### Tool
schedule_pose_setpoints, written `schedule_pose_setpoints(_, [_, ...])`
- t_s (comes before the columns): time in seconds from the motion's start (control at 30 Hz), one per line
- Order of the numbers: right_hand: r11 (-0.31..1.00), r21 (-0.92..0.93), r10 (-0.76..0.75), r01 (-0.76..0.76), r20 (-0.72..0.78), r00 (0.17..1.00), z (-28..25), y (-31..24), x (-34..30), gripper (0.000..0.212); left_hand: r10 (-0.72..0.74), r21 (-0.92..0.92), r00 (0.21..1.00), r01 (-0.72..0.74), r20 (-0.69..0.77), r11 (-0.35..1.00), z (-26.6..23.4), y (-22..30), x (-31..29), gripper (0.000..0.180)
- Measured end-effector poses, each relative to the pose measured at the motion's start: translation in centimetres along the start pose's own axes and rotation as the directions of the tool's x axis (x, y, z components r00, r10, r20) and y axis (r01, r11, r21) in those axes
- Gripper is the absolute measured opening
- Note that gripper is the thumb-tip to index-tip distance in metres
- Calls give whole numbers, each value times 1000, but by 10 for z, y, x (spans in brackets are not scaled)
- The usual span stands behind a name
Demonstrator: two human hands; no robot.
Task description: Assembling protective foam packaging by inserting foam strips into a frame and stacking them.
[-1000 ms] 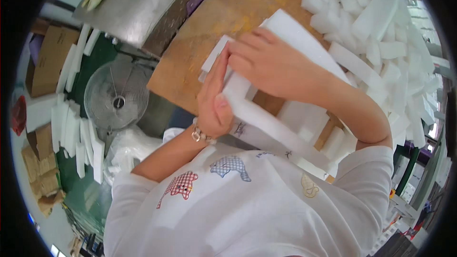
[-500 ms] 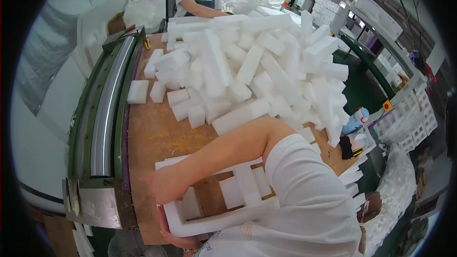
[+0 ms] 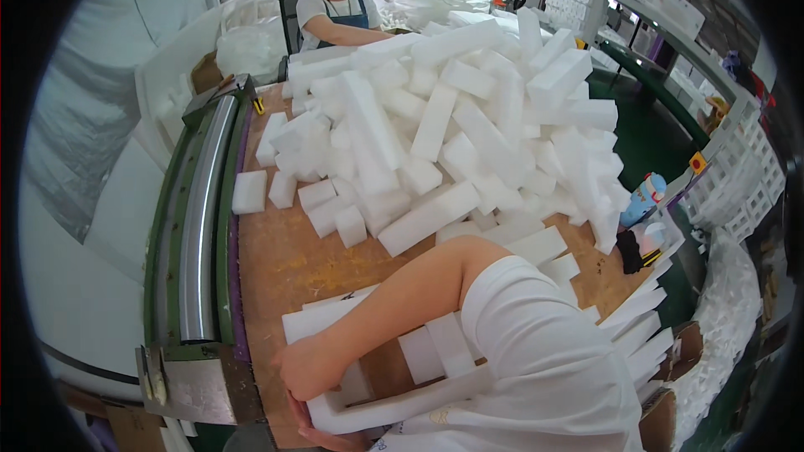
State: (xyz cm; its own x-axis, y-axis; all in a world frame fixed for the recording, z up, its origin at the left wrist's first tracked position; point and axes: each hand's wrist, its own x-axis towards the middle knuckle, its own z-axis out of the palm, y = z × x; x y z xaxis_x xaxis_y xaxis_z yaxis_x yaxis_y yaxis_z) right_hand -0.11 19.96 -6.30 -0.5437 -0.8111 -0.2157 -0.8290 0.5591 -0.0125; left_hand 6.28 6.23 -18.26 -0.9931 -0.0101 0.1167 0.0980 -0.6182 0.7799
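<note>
A rectangular white foam frame (image 3: pixel 402 402) with foam crosspieces (image 3: pixel 420 356) inside it lies at the near side of the brown table. My right arm reaches across it from the right. At the frame's left end, my right hand (image 3: pixel 314 368) is closed over the end wall, fingers bent over the outer side. Below it, my left hand (image 3: pixel 322 435) wraps round the near left corner of the frame. Most of the left hand is hidden by the foam and the lower picture edge. My right upper arm and sleeve cover the frame's right part.
A big heap of white foam blocks (image 3: pixel 435 134) fills the table's far half. A machine with a long metal roller (image 3: pixel 208 226) runs along the left edge. At the right are a blue bottle (image 3: pixel 643 199) and a black item (image 3: pixel 628 251). A masked co-worker (image 3: pixel 339 12) sits beyond the heap.
My view has shifted, so the scene sits slightly lower and to the right. Both hands stay at the frame's left end. The co-worker's head and upper body show more fully.
</note>
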Motion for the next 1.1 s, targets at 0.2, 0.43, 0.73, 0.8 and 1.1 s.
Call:
schedule_pose_setpoints(0.2, [998, 46, 42, -39, -59, 997, 10, 0, 9, 32, 15, 44, 999, -14, -29, 999, -12, -3, 5, 65])
schedule_pose_setpoints(0.43, [995, 82, 66, -59, -76, 995, 6, -8, 0, 28, -3, 245, 999, -5, 32, 970, -26, -7, 7, 65])
schedule_pose_setpoints(0.73, [997, 51, 69, -64, -94, 993, -2, -7, -8, 39, -48, 237, 999, 41, 25, 971, 3, 11, 2, 67])
schedule_pose_setpoints(0.8, [996, 66, 67, -60, -106, 992, -1, -7, -7, 39, -58, 208, 998, 52, 23, 977, 1, 7, 6, 66])
schedule_pose_setpoints(1.1, [994, 84, 81, -73, -103, 991, 1, -6, -5, 39, -94, 141, 996, 93, -5, 986, 1, 8, 5, 63])
